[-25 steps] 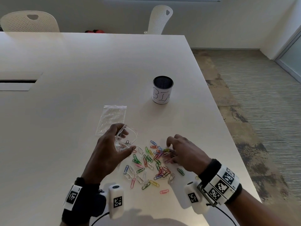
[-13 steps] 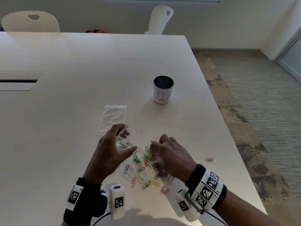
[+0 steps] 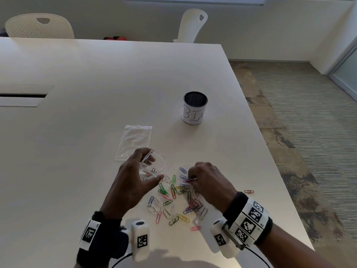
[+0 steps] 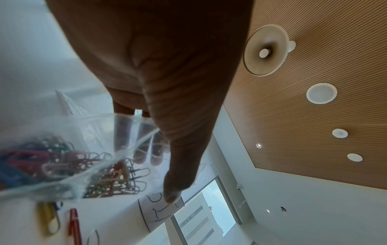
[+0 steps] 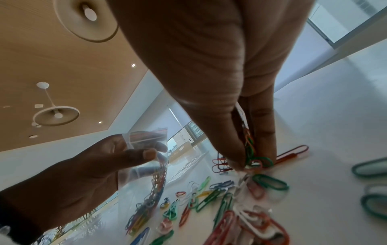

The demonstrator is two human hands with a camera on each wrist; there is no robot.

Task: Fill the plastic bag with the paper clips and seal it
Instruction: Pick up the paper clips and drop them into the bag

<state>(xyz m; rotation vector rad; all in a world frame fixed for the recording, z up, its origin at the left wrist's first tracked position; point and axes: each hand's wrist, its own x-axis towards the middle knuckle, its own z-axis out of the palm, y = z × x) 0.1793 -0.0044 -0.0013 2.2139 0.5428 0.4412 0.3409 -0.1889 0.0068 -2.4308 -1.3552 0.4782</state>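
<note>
My left hand (image 3: pixel 139 176) holds a small clear plastic bag (image 3: pixel 152 167) with its mouth open, just above the table; several coloured clips lie inside the bag (image 4: pixel 62 159). The left wrist view shows my fingers inside the bag's mouth and my thumb outside. Loose paper clips (image 3: pixel 173 200) in many colours are scattered on the white table (image 3: pixel 77 132) between my hands. My right hand (image 3: pixel 204 180) pinches a small bunch of clips (image 5: pixel 249 149) between thumb and fingers, right of the bag, low over the pile.
A second clear bag (image 3: pixel 135 140) lies flat behind my left hand. A black mesh cup (image 3: pixel 194 108) with a white label stands farther back on the right. One red clip (image 3: pixel 248 191) lies apart near the table's right edge. Two chairs stand beyond the table.
My right hand slid left across the pile, then gathered a bunch of clips and lifted toward the bag. A red clip was flicked out to the right. The left hand stayed put.
</note>
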